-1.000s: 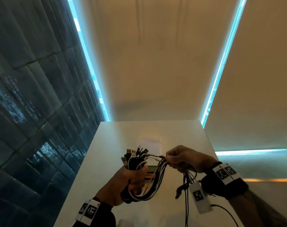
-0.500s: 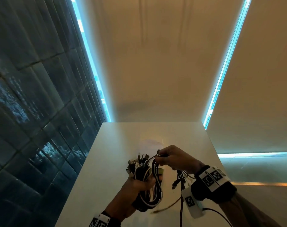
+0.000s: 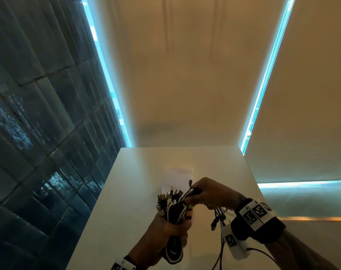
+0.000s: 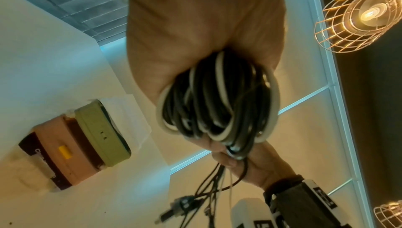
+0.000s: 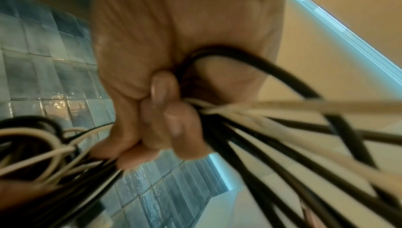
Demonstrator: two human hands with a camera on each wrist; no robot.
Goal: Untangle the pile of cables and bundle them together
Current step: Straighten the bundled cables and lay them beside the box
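Note:
A bundle of black and white cables (image 3: 174,211) is held upright over the white table (image 3: 126,191). My left hand (image 3: 165,232) grips the bundle around its middle; plug ends (image 3: 166,197) stick out above the fist and cable loops (image 4: 217,104) hang below it. My right hand (image 3: 208,193) grips the loose strands beside the bundle's top. Their free ends with plugs (image 3: 216,221) dangle under that hand. In the right wrist view my curled fingers (image 5: 169,128) close on several black and white strands (image 5: 272,145).
A clear box (image 4: 130,111) with green, pink and dark flat cases (image 4: 82,139) sits on the table in the left wrist view. A dark tiled wall (image 3: 39,133) runs along the table's left side. Wire-cage lamps (image 4: 356,18) hang overhead.
My right hand has brought the loose strands leftward and up against the top of the bundle. The wide loop between the hands has closed. My left hand has kept its grip.

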